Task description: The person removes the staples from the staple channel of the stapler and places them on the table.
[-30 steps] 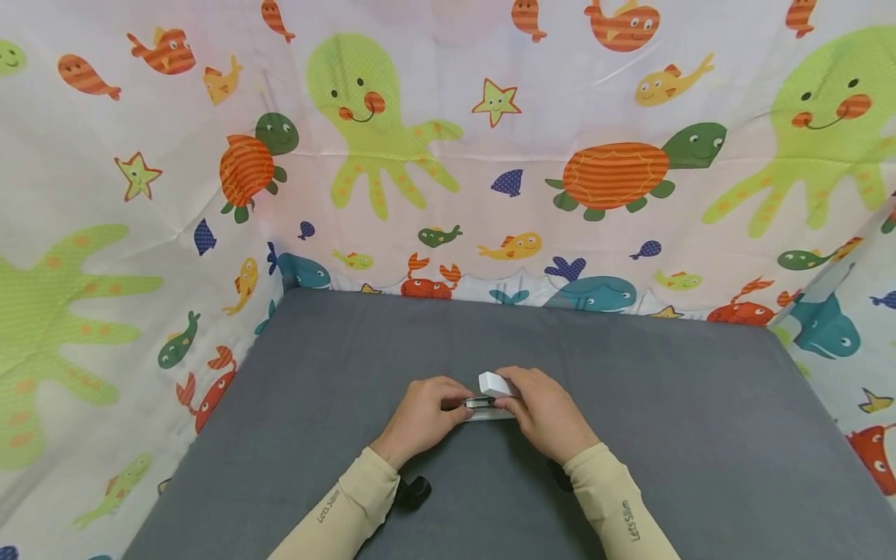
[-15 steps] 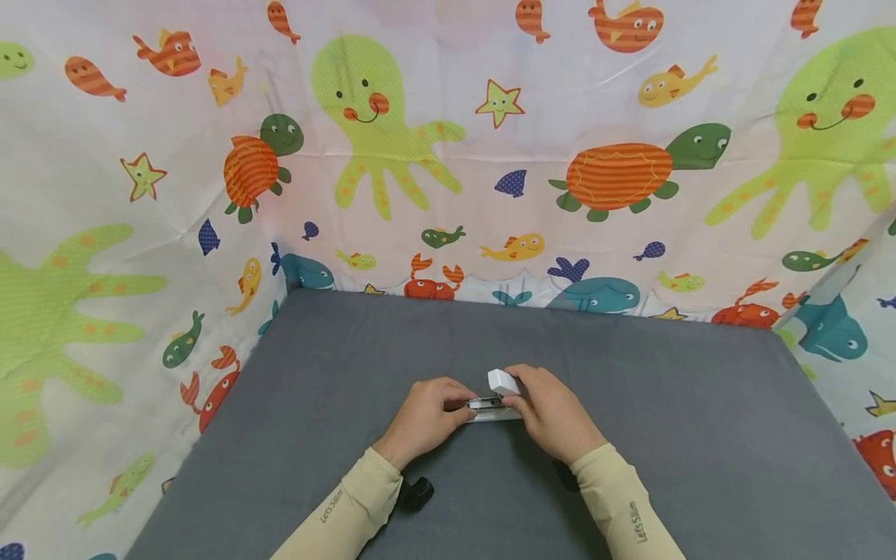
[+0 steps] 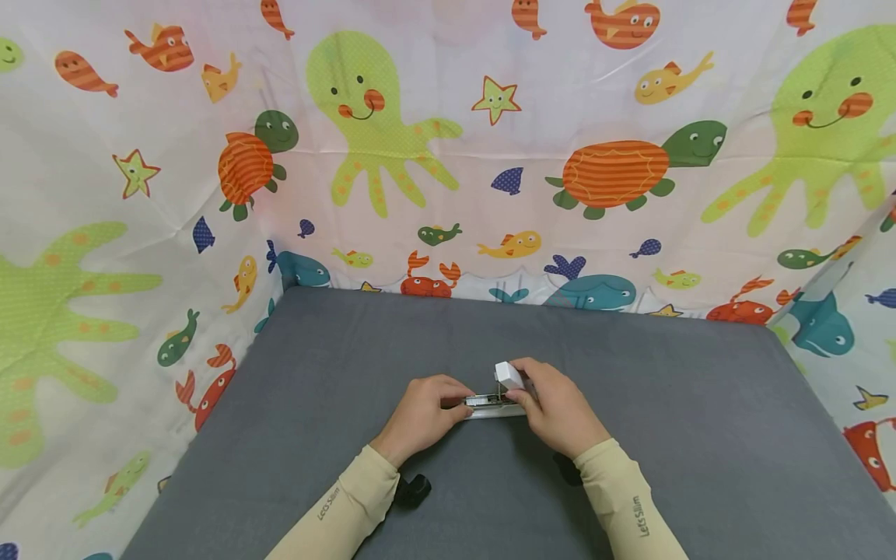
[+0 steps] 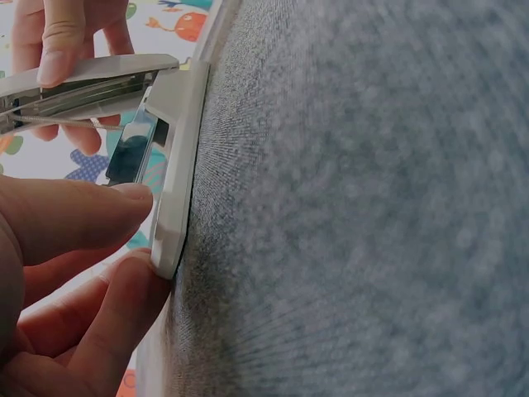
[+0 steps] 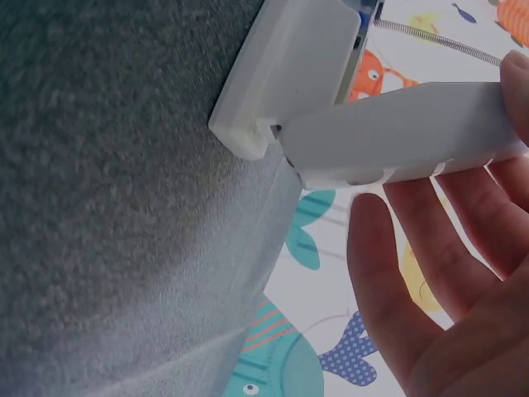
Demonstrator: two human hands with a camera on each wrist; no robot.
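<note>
On the grey cloth-covered table (image 3: pixel 392 334): a white plastic and metal stapler (image 3: pixel 493 413), swung wide at its hinge (image 4: pixel 175 83), its narrow white base (image 4: pixel 183 165) resting on the cloth
Raised part: the long white plastic cover (image 3: pixel 509 376) tilts steeply up from the base; a thin coiled metal spring (image 5: pixel 436 38) runs between it and the silver metal staple channel (image 3: pixel 481 401)
Left hand (image 3: pixel 423 412): thumb and fingers pinch the stapler at its free end, away from the hinge
Right hand (image 3: pixel 560 406): thumb and fingers grasp the cover from either side
Handling: likely light and stiff, the smooth plastic perhaps slightly slippery; the spring looks the most delicate part
Best hold: probably the base's free end, to steady it, and the cover's sides, fingertips clear of the spring
Lettering: "Let's Slim" in dark print on the left beige fabric sleeve (image 3: pixel 343 505) and the right beige fabric sleeve (image 3: pixel 630 498); no brand is readable on the stapler
</note>
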